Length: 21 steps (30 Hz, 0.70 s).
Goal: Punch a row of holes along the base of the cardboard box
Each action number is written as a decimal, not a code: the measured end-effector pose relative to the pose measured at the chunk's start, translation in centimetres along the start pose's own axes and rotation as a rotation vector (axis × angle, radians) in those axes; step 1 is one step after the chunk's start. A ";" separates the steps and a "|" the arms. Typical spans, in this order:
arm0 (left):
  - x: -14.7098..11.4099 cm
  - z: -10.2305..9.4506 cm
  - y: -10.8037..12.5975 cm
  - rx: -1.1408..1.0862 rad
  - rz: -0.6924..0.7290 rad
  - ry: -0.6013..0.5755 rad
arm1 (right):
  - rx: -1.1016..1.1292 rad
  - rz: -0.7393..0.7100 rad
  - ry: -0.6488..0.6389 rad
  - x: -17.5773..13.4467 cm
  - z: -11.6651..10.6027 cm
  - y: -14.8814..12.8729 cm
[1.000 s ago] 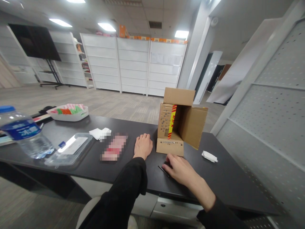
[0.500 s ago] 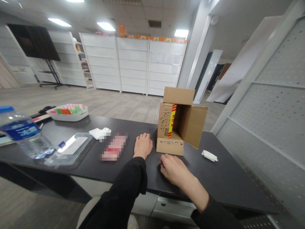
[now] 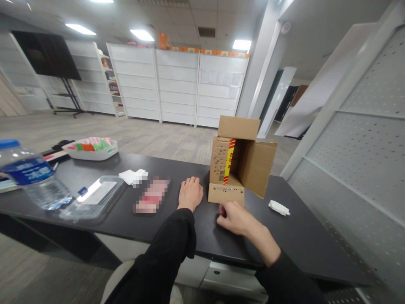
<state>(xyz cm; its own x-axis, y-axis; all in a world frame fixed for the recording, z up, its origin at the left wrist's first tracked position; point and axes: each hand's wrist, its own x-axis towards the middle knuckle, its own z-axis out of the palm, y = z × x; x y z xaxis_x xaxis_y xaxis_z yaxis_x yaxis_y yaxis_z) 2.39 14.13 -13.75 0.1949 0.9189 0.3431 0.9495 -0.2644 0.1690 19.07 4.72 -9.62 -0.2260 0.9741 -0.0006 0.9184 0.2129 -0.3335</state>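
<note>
My left hand [image 3: 190, 193] rests palm down on the dark table, its fingers lying on the surface and holding nothing I can see. To its right stands a cardboard box [image 3: 217, 162], open toward me, with its flaps folded out. Yellow-and-red tape [image 3: 230, 160] runs down its inner left side, and small round dots mark that side and the lower flap [image 3: 225, 195]. My right hand [image 3: 234, 217] is at the near edge of that flap. Its fingers are curled in with the thumb against them; whatever they may hold is hidden.
A pixelated pink-and-red item [image 3: 153, 195], a crumpled tissue [image 3: 128, 176] and a clear plastic case [image 3: 95, 198] lie left. Farther left are a water bottle [image 3: 34, 177] and a white basket [image 3: 90, 154] with colourful packets. Another folded tissue [image 3: 279, 207] lies right of the box.
My right hand has lifted slightly and moved forward and right, closer to the box's lower flap. My left hand stays in place.
</note>
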 end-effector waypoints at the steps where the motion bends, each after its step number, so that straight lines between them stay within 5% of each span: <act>1: 0.0 -0.1 0.0 -0.001 0.000 -0.002 | 0.078 -0.039 0.053 0.2 0.1 0.7; 10: 0.0 -0.2 0.0 -0.007 0.010 0.006 | 0.428 0.011 0.844 2.1 1.9 4.8; 14: 0.0 -0.1 0.0 -0.004 0.006 0.001 | 0.402 0.020 0.957 2.4 2.8 5.6; 21: 0.0 -0.1 0.0 0.000 0.007 -0.001 | 0.348 0.033 0.976 2.4 3.2 6.1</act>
<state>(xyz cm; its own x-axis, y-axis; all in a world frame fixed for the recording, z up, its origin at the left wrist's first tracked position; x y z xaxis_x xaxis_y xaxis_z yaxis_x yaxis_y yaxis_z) 2.35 14.10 -13.63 0.2013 0.9172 0.3437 0.9481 -0.2707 0.1669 23.12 8.08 -14.64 0.3019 0.6496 0.6978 0.7394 0.3025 -0.6015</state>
